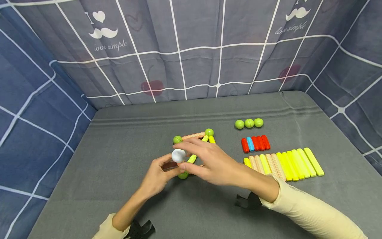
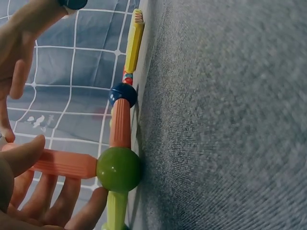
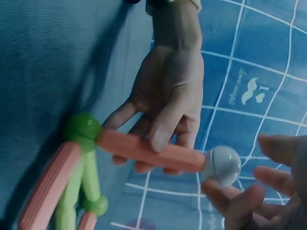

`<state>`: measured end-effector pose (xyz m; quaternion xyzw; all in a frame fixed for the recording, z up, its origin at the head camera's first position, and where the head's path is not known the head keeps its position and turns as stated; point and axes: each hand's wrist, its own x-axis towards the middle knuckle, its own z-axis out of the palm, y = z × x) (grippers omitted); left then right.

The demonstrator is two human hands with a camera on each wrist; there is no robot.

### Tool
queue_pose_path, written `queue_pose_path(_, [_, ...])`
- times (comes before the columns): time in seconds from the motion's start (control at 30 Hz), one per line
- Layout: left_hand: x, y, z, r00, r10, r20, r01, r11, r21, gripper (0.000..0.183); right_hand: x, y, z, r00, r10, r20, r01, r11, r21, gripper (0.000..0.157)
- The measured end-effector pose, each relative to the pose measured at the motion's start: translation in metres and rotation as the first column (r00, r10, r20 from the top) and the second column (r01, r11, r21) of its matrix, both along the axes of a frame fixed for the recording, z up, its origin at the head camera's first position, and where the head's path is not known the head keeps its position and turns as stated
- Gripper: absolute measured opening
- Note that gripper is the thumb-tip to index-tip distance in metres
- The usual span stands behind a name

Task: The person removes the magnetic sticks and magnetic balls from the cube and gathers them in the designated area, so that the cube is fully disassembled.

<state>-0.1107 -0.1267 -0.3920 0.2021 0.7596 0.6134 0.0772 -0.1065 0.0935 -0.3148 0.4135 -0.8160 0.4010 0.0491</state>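
Note:
My left hand [image 1: 156, 174] grips an upright salmon-coloured ribbed stick [image 3: 153, 152] between thumb and fingers. The stick's lower end joins a green ball [image 2: 119, 168], and a white ball [image 1: 178, 155] caps its top. My right hand [image 1: 213, 161] is at the white ball with fingers spread around it; one fingertip touches its underside in the right wrist view. More salmon and yellow-green sticks [image 1: 192, 159] run from the green ball along the table. They join other green balls [image 1: 177, 139] at the far side. A dark blue ball [image 2: 123, 94] shows in the left wrist view. My right hand hides part of the frame.
To the right, a row of yellow and salmon sticks [image 1: 293, 164] lies on the grey table [image 1: 119, 199]. Behind it are short red sticks [image 1: 260, 143] and a blue one [image 1: 250, 144], then three loose green balls [image 1: 249, 123]. A checked curtain [image 1: 200, 66] surrounds the table.

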Motion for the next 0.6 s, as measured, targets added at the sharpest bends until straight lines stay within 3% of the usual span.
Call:
queue_pose_path(0.1, [0.001,0.000,0.000,1.000,-0.002,0.003,0.002,1.000,0.002,0.034,-0.003,-0.008,0.000,0.998,-0.005,-0.058,0.006,1.000,0.024,0.022])
queue_pose_path(0.2, [0.001,0.001,0.000,1.000,-0.002,0.001,0.002,1.000,0.001,0.032,-0.006,-0.012,0.000,0.996,-0.026,-0.080,0.027,0.999,0.019,0.014])
queue_pose_path(0.4, [0.002,0.002,-0.001,0.999,-0.006,-0.035,0.006,1.000,-0.003,0.029,-0.007,-0.014,-0.003,0.998,-0.046,-0.039,0.046,0.999,0.011,0.016])
queue_pose_path(0.6, [0.003,0.002,0.001,1.000,-0.009,-0.022,0.009,1.000,-0.015,0.028,-0.006,-0.014,-0.004,0.999,-0.029,0.026,0.030,0.999,-0.016,0.016])
